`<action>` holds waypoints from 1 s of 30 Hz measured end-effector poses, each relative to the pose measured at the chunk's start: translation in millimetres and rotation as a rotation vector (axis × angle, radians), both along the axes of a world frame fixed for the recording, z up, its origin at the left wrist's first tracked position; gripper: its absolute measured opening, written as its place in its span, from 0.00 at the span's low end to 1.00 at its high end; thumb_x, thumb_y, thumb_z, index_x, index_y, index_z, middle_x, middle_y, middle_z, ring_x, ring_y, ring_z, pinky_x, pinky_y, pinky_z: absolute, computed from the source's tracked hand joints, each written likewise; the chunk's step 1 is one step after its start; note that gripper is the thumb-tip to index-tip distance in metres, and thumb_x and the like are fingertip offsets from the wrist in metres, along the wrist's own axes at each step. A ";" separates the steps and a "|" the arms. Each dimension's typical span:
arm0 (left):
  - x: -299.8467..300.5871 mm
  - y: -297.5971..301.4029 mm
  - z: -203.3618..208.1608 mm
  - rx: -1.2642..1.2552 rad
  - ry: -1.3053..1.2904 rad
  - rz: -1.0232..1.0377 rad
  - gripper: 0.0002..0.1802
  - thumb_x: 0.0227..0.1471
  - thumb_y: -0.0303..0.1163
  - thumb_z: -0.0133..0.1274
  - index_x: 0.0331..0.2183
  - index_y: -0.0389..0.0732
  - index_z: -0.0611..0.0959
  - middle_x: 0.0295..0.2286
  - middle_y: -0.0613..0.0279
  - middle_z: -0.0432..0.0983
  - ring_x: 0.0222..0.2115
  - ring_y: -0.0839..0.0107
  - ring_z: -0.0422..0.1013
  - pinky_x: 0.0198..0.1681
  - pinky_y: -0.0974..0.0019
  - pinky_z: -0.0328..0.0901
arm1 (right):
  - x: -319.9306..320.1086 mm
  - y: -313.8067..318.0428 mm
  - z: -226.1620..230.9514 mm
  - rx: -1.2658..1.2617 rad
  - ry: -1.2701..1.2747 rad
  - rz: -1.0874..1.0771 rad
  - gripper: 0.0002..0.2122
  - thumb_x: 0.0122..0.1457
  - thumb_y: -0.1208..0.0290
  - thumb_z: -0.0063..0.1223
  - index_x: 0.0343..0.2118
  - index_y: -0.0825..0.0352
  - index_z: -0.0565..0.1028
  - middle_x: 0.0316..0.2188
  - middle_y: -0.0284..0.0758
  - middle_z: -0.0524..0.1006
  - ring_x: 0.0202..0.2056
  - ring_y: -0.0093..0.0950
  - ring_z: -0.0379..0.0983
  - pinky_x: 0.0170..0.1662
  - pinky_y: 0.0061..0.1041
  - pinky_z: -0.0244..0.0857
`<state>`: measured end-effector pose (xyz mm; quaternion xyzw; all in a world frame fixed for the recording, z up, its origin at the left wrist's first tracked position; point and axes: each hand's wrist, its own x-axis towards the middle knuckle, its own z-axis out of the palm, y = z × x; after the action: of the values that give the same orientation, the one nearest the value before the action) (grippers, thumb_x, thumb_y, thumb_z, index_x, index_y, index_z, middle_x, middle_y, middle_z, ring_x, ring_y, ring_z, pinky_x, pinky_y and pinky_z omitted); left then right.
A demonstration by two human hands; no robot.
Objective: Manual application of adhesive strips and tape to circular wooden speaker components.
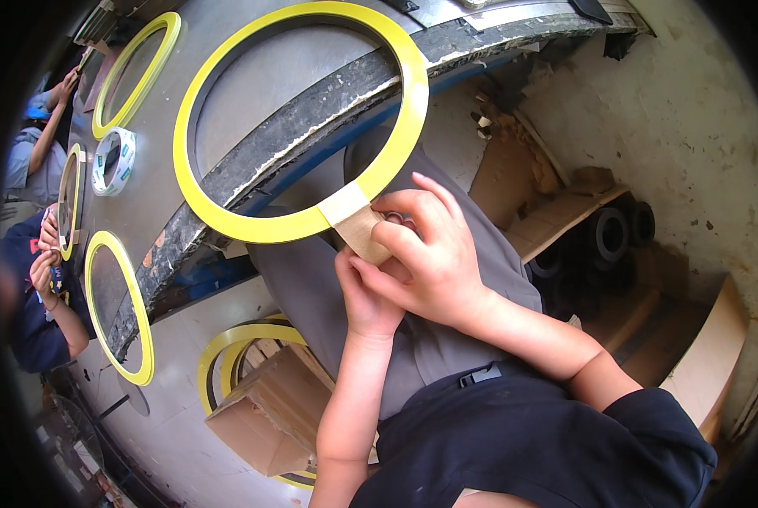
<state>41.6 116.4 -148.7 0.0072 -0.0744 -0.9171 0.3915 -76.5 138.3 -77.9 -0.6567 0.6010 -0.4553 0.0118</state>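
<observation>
At the left, one yellow ring (pixel 147 356) and a white tape roll (pixel 127 169) were set on the table (pixel 154 207), past whose edge the large yellow ring (pixel 269 229) was extended. By the beige strip (pixel 355 227) at its lower rim, the left hand (pixel 368 305) was raised, its half-hidden finger closure impossible to tell; the strip was clamped by the bent fingers of the right hand (pixel 436 258).

Up and to the left of the fingers (pixel 413 201), a white-and-green roll of adhesive tape (pixel 127 157) sat on the grey benchtop (pixel 156 140), and a co-worker in a navy shirt (pixel 25 292) was farther left. Below and left of the fingers was an opened cardboard box (pixel 264 415). To their right, black rings (pixel 598 237) lay near a cardboard sheet (pixel 556 224), before a blotched, pale wall (pixel 709 127).
</observation>
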 end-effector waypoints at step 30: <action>56.4 -85.0 172.7 -2.082 -1.483 0.684 0.19 0.44 0.27 0.68 0.41 0.37 0.85 0.35 0.59 0.79 0.36 0.58 0.76 0.42 0.58 0.72 | 1.1 -0.8 16.6 0.027 -0.055 0.018 0.13 0.45 0.72 0.68 0.32 0.65 0.75 0.40 0.38 0.78 0.41 0.39 0.76 0.47 0.38 0.71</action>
<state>98.0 31.4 24.0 0.2199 -0.9288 -0.0659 0.2910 -75.3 137.6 -61.3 -0.6492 0.6007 -0.4647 0.0414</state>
